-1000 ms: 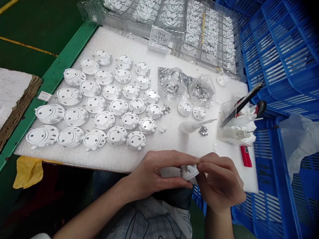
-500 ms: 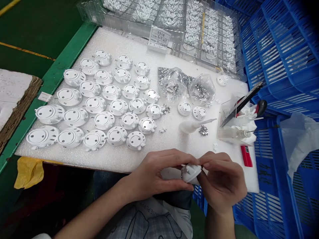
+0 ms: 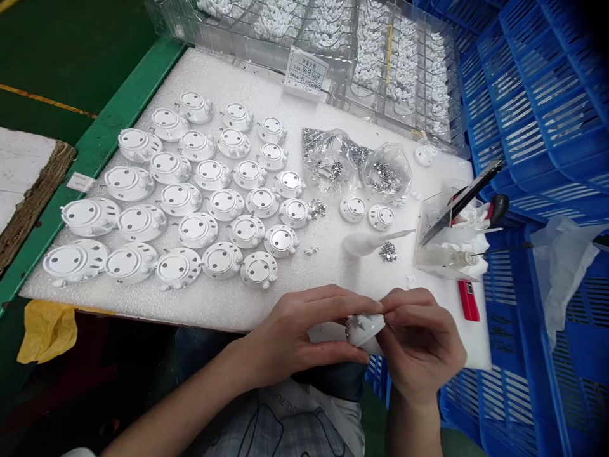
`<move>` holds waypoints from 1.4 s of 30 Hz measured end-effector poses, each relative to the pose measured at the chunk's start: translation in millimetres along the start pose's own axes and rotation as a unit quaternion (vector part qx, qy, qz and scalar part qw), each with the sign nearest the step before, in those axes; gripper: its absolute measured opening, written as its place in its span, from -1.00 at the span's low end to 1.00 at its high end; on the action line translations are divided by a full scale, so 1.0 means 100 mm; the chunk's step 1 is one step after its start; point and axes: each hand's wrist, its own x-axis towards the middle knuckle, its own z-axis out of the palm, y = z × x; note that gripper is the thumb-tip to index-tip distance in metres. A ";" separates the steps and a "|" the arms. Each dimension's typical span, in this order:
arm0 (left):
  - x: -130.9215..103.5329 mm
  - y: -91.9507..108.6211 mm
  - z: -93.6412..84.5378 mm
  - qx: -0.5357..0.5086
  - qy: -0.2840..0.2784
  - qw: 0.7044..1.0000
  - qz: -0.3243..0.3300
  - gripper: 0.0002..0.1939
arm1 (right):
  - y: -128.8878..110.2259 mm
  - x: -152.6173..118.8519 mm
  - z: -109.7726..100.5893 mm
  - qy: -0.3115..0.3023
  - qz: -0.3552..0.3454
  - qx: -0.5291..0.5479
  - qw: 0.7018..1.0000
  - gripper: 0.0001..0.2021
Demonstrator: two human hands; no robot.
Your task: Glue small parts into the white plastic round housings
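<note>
Between the fingers and thumb of my left hand [image 3: 304, 333] is a small white domed plastic part [image 3: 365, 329], tilted on its side over the front edge of the foam board. My right hand [image 3: 421, 339] pinches at the part's right rim, thumb and fingertips together; anything tiny between them is hidden. Rows of similar white round parts [image 3: 225, 204], each with dark spots on a flat disc, cover the left of the white foam board [image 3: 304, 273]. A white squeeze bottle [image 3: 364, 243] with a long thin nozzle lies beyond my hands, beside a small heap of shiny metal pieces [image 3: 388, 252].
Plastic bags of metal bits [image 3: 386, 171] sit mid-board. A clear box [image 3: 447, 257] holds tweezers and other tools; a red item [image 3: 469, 300] lies near it. Clear trays [image 3: 328, 60] of white pieces stand at the back. Blue crates [image 3: 537, 114] border the right side.
My right fingers have shifted slightly and curled closer at the part's rim. My left hand keeps its hold, and the view has moved a little.
</note>
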 end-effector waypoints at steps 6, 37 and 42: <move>0.00 0.00 0.01 -0.023 0.002 0.999 -0.027 -0.58 | -0.02 0.03 0.00 -0.008 0.002 -0.046 0.999 -0.73; 0.00 0.17 0.38 -0.490 0.194 0.820 -0.223 -0.58 | 0.07 0.55 -0.14 0.048 0.178 0.205 0.961 -0.56; 0.02 0.19 0.41 -0.477 0.203 0.828 -0.215 -0.61 | 0.03 0.55 -0.04 0.078 0.204 0.226 0.949 -0.54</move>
